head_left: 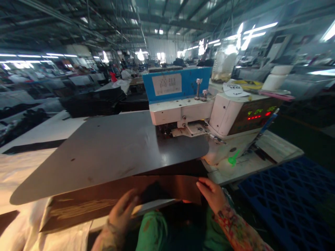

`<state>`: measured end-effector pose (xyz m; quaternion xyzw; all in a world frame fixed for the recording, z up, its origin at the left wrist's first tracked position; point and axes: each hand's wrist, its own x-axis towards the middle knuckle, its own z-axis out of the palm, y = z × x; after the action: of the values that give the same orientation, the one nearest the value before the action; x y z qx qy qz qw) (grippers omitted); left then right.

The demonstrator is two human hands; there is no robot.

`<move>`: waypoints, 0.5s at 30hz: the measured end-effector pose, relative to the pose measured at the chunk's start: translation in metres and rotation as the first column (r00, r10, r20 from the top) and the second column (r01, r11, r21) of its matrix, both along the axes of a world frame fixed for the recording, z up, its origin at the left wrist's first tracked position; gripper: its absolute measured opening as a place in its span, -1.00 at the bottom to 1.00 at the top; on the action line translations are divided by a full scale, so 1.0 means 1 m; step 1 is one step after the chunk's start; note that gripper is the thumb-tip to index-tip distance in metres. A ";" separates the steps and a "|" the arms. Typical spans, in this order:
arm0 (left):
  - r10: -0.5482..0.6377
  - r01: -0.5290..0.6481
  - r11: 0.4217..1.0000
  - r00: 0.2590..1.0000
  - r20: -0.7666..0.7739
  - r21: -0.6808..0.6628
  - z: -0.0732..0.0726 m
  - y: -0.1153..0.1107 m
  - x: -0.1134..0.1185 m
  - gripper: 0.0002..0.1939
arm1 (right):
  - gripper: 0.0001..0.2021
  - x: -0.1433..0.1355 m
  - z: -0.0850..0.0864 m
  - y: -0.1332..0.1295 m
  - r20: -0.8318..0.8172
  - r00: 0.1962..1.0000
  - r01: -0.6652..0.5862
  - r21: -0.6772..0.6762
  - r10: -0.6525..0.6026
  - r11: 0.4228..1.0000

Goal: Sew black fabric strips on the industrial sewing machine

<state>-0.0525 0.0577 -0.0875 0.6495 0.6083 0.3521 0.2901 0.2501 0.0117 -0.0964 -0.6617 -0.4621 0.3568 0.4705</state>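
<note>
A long brown strip (pixel 180 186) is raised in front of the metal plate (pixel 112 146) of a sewing machine (pixel 183 111). Its right end is pinched between the thumb and fingers of my right hand (pixel 213 195). My left hand (pixel 123 209) is blurred by motion beside the lower edge of the brown material, its fingers partly smeared; whether it grips anything is unclear. Below the plate's front edge lies a stack of brown pieces (pixel 75 211), whose layered edges face me. The machine head stands beyond both hands.
A lit control panel (pixel 258 113) is on the machine's right. On top stand a clear jar (pixel 223 64) and a white bottle (pixel 277 78). A green object (pixel 232 159) lies near the machine base. Black stacked pieces (pixel 91 101) sit at the left, a blue pallet (pixel 288 195) at the right.
</note>
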 end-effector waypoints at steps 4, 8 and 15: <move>-0.259 0.260 0.965 0.954 0.150 0.012 -0.010 -0.031 0.099 -0.64 | -0.67 -0.015 0.015 -0.008 0.028 0.990 -0.142 0.108 0.140 0.984; -0.392 0.397 0.918 0.894 0.218 0.024 0.009 -0.033 0.142 -0.64 | -0.72 -0.026 0.019 -0.009 0.148 0.959 -0.273 0.242 0.243 0.931; -0.274 0.271 0.962 0.953 0.128 0.038 0.004 -0.017 0.133 -0.76 | -0.76 -0.036 0.012 -0.004 0.227 0.938 -0.320 0.278 0.262 0.906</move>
<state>0.0801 0.0409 -0.0838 0.7053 0.4890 0.3569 0.3688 0.2144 0.0081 -0.0842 -0.5328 -0.6478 0.2832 0.4652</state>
